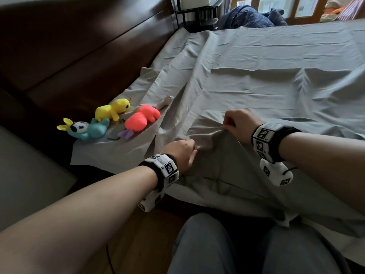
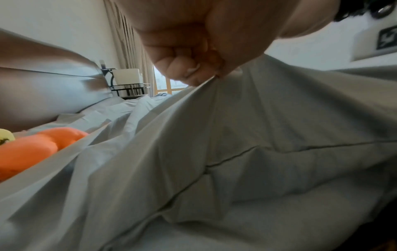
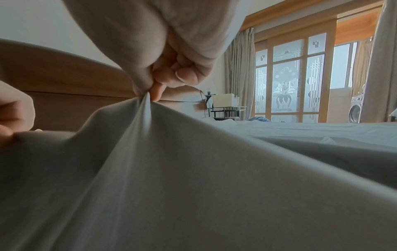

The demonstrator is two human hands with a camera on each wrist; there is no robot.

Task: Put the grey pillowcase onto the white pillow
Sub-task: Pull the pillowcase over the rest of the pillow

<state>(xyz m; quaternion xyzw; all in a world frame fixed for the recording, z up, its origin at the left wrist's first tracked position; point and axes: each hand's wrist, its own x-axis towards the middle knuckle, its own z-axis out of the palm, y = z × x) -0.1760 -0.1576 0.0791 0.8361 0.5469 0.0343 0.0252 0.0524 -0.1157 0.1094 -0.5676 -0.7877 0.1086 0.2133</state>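
Note:
The grey pillowcase [image 1: 227, 165] lies crumpled at the near edge of the bed, hanging over it toward my knees. My left hand [image 1: 194, 150] pinches a raised fold of it on the left. My right hand [image 1: 226, 128] pinches the same fold a little further right and higher. The left wrist view shows my left hand [image 2: 206, 76] with fingers curled on the pillowcase [image 2: 257, 144]. In the right wrist view my right hand [image 3: 148, 93] pinches a peak of the pillowcase [image 3: 171, 169]. A small white bit of fabric [image 1: 287, 220] pokes out below; I cannot tell if it is the pillow.
A grey sheet [image 1: 276, 56] covers the bed. Three plush toys sit at the left: yellow [image 1: 113, 110], pink [image 1: 142, 119] and teal [image 1: 88, 129]. A dark headboard [image 1: 69, 46] runs along the left. A black shelf [image 1: 197, 14] and a blue blanket [image 1: 250, 17] lie beyond.

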